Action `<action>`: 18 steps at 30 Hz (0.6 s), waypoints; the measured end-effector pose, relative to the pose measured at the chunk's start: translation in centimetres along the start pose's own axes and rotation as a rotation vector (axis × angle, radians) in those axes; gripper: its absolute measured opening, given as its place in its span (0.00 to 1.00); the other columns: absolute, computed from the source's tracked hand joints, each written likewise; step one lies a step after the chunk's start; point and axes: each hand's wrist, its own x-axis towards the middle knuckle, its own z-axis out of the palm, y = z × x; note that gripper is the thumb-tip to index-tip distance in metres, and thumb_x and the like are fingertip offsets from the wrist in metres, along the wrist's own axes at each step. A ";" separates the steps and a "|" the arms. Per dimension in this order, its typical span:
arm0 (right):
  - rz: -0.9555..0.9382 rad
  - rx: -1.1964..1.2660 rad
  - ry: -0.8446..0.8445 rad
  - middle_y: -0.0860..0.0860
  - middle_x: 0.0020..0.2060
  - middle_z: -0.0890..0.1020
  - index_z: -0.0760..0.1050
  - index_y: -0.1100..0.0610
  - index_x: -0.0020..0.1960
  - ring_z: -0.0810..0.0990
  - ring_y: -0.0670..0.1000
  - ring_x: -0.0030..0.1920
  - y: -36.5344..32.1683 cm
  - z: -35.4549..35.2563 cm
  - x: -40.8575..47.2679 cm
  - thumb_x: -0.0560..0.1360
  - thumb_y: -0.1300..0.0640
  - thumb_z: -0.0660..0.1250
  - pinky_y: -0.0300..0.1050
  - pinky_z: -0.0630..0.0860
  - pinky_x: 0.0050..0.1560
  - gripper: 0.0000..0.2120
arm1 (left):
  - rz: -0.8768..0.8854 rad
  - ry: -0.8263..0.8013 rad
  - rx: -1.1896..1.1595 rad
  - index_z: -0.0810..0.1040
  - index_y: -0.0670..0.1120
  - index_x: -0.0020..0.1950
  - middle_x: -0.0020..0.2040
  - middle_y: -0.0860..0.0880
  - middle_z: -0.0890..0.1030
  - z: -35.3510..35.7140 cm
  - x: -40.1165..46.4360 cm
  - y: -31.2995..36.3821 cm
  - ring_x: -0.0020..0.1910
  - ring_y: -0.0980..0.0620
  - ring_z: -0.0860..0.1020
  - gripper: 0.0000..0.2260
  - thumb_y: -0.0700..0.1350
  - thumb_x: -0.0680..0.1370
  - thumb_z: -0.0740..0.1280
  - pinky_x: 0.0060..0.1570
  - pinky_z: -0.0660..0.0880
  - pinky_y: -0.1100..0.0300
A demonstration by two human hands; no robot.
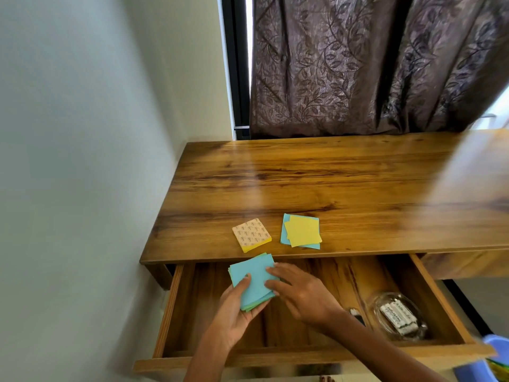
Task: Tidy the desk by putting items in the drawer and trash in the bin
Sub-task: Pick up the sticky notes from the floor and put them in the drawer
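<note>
A stack of blue paper squares [254, 277] with green ones underneath hangs over the open wooden drawer [176, 299]. My left hand [234, 312] holds the stack from below, thumb on top. My right hand [300, 293] touches the stack's right edge with its fingers. On the desk [330, 183], near the front edge, lie a patterned sticky-note pad with yellow sides [251, 235] and a loose pile of yellow sheets over blue ones [301, 230].
In the drawer's right part sit a clear glass dish holding white batteries [398, 317] and a small dark object [358, 317]. A blue bin [484, 365] stands at the lower right. A wall runs along the left, a brown curtain [371, 64] hangs behind the desk.
</note>
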 end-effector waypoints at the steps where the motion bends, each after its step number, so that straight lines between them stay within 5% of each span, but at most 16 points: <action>1: 0.050 0.047 0.014 0.50 0.60 0.79 0.79 0.50 0.55 0.76 0.51 0.63 0.1 -0.3 0.3 0.75 0.50 0.65 0.46 0.79 0.56 0.11 | 0.005 0.009 0.015 0.73 0.41 0.60 0.55 0.36 0.79 -0.1 0.1 -0.1 0.52 0.39 0.80 0.19 0.39 0.71 0.70 0.40 0.82 0.47; 4: 0.286 0.159 0.057 0.48 0.63 0.76 0.77 0.50 0.59 0.69 0.47 0.66 1.4 -0.8 1.6 0.79 0.44 0.53 0.47 0.70 0.65 0.19 | 0.026 0.032 0.047 0.73 0.43 0.59 0.53 0.38 0.81 -0.2 0.3 -0.1 0.52 0.41 0.80 0.15 0.39 0.73 0.69 0.39 0.82 0.48; 7: 0.497 0.057 0.051 0.48 0.67 0.71 0.72 0.50 0.65 0.65 0.47 0.69 4.1 -0.6 3.3 0.79 0.47 0.56 0.45 0.66 0.66 0.17 | 0.026 0.043 0.042 0.73 0.44 0.58 0.52 0.40 0.81 -0.4 0.2 -0.2 0.53 0.42 0.80 0.13 0.39 0.74 0.68 0.39 0.82 0.48; 12: 0.814 0.028 -0.156 0.53 0.71 0.64 0.62 0.55 0.72 0.62 0.55 0.69 7.6 0.1 4.8 0.76 0.37 0.58 0.51 0.64 0.66 0.31 | 0.008 0.063 0.040 0.74 0.44 0.56 0.53 0.39 0.80 -0.3 -0.2 -0.4 0.52 0.42 0.79 0.11 0.38 0.75 0.68 0.40 0.82 0.46; 18: 0.926 0.006 -0.131 0.55 0.67 0.68 0.62 0.57 0.70 0.66 0.55 0.66 8.3 0.3 6.3 0.73 0.39 0.65 0.47 0.69 0.61 0.34 | -0.016 0.094 0.046 0.74 0.43 0.55 0.51 0.39 0.80 -0.3 0.0 -0.9 0.52 0.41 0.79 0.10 0.38 0.75 0.68 0.37 0.82 0.46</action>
